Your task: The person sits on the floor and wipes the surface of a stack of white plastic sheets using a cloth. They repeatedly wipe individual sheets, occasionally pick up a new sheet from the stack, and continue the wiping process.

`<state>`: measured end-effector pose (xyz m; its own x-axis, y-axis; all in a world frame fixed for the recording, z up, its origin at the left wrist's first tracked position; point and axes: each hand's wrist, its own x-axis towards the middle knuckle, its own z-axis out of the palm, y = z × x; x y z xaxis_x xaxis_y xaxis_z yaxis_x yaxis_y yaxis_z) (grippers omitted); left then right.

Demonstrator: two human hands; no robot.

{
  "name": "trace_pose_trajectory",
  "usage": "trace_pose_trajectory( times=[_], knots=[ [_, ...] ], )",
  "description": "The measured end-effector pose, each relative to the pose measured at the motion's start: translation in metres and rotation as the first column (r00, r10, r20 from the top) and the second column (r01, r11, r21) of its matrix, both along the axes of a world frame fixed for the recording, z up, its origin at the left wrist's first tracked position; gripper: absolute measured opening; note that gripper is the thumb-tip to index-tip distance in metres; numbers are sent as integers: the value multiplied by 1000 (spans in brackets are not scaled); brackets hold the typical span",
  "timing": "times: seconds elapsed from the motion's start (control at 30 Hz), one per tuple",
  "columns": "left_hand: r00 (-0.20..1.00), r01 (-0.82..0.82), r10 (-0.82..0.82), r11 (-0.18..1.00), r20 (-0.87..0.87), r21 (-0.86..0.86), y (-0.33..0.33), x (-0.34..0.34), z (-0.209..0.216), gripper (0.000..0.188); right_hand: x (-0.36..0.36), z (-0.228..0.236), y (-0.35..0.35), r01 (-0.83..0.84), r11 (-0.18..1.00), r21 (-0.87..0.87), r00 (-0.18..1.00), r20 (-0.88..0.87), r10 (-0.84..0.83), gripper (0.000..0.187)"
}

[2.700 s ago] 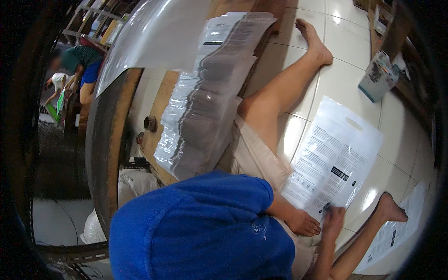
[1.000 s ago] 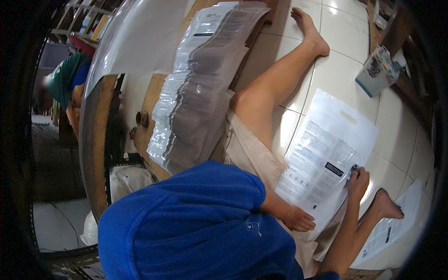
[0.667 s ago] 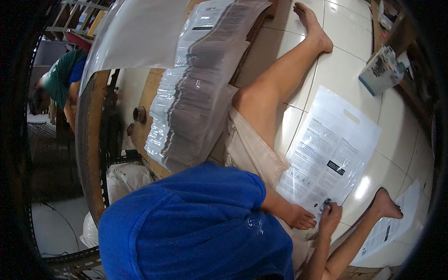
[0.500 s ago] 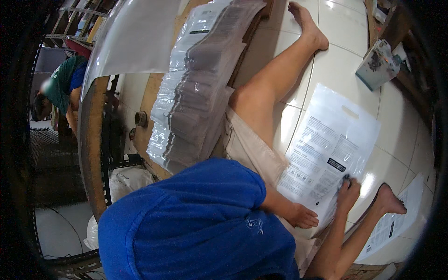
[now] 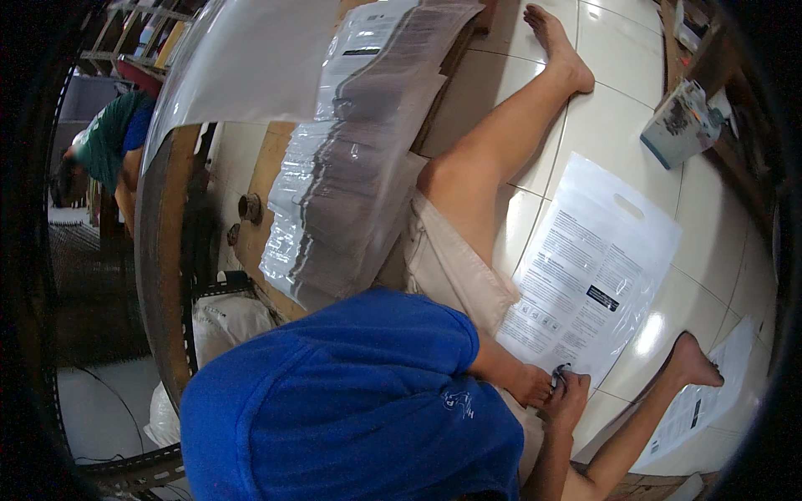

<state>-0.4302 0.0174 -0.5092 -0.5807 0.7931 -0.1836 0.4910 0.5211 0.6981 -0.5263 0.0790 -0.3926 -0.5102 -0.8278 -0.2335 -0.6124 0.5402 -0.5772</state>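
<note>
A clear plastic bag with dark print and a cut-out handle lies flat on the floor between my legs. At its near end my two hands meet. My right hand pinches a small dark, crumpled cloth-like wad just over the bag's edge. Beside it, my left hand has its fingers bent in against the right fingers and the wad; what lies in them is hidden. A second printed plastic bag lies partly under my right foot.
A thick overlapping stack of printed plastic bags lies left of my left leg, beside a large clear plastic sheet. A stained, box-shaped container stands at far right. Another person bends over at far left.
My right hand has moved left and nearer to me across the bag, bringing the dark wad to my left hand. The left fingers, flat before, are now bent.
</note>
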Motion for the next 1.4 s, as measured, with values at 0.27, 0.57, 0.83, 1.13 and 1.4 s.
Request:
trace_pose_trajectory(
  times=[0.27,0.57,0.83,1.13,1.4],
  knots=[
    [773,-184,243,970,-586,159,0,12,-14,71,-102,-60,-122,-23,989,-148,955,-295,-22,13],
    [754,-166,195,980,-627,105,-4,9,-12,75,-98,-31,-100,-97,979,-180,990,-123,76,13],
    [884,-176,218,975,-414,139,1,11,-6,65,-21,-41,-31,-15,999,-47,990,-141,8,15],
    [736,-189,324,942,-595,279,-3,12,-17,71,-159,-37,-172,78,995,-65,975,-205,-90,12],
    [912,-280,323,940,-251,195,6,9,-15,63,10,-22,-20,41,997,63,999,24,-42,14]
  ],
)
